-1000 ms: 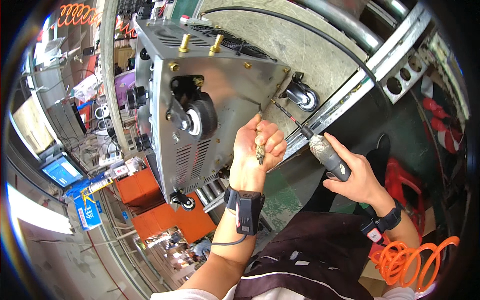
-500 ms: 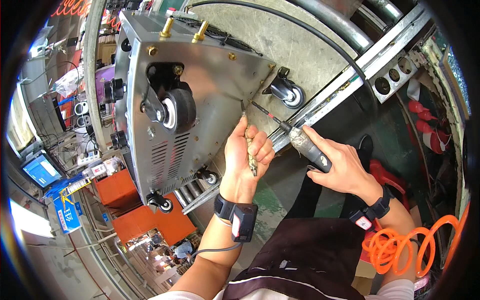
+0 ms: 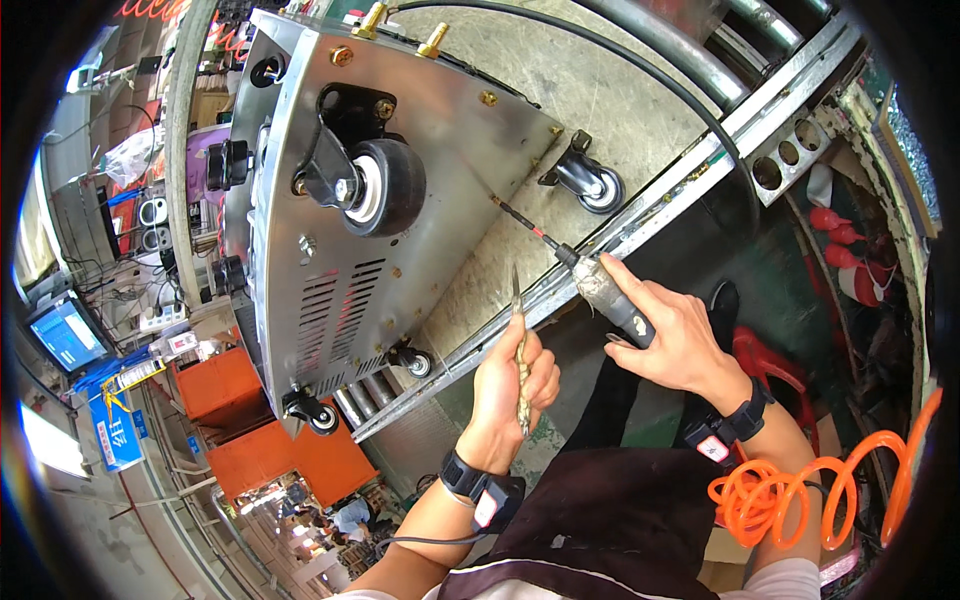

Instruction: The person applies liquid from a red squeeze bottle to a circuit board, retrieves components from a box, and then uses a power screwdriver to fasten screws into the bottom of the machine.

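Observation:
A metal cabinet lies tipped with its bottom panel (image 3: 448,150) facing me. Black casters (image 3: 388,187) and vent slots show on that panel. My right hand (image 3: 672,335) is wrapped around a grey power screwdriver (image 3: 607,292) with worn tape, index finger along its body. Its long bit (image 3: 525,222) points at the panel's right side; whether the tip touches cannot be told. In my closed left hand (image 3: 512,382) is a thin, pointed pair of tweezers (image 3: 521,362), tip upward and apart from the panel.
A loose-looking caster (image 3: 590,178) sits beyond the cabinet's right edge. A metal rail (image 3: 640,228) runs along the near side of the worktop (image 3: 590,75), with rollers (image 3: 680,60) behind. A black cable arcs overhead. An orange coiled hose (image 3: 765,500) hangs by my right forearm.
My left hand has drawn the tweezers down, away from the panel and the screwdriver bit. The right hand holds the screwdriver at nearly the same place. The view has shifted slightly.

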`<state>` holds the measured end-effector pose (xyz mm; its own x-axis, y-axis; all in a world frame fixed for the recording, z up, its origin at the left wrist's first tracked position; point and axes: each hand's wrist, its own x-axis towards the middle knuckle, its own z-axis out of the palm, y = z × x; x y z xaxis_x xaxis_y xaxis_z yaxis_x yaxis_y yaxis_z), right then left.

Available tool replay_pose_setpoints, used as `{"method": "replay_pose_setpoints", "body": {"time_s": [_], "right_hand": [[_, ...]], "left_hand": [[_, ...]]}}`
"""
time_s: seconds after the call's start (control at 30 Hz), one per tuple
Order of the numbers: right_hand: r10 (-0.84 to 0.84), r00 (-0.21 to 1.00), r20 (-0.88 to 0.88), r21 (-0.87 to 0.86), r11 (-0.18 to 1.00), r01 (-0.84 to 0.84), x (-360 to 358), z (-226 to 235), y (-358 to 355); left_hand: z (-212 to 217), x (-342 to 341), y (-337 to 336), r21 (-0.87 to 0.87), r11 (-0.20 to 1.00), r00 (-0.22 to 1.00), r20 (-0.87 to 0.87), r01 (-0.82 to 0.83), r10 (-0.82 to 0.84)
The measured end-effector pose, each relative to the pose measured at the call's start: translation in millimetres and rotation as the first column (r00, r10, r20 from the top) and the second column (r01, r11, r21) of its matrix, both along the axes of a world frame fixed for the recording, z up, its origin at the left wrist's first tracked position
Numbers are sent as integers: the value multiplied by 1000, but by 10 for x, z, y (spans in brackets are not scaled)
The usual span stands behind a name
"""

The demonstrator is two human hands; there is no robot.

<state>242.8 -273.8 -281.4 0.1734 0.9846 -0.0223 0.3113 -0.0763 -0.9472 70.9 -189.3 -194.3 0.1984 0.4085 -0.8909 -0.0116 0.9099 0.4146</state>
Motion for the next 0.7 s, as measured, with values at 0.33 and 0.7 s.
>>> {"method": "replay_pose_setpoints", "body": {"time_s": [0.33,0.7], "right_hand": [[-10,999,49,-84,996,14,-103,130,5],[18,778,-628,-39,998,-55,-187,101,37]], "left_hand": [[81,-451,-88,-21,999,999,8,-40,40],[136,-538,-159,-20,998,998,31,51,-51]]}}
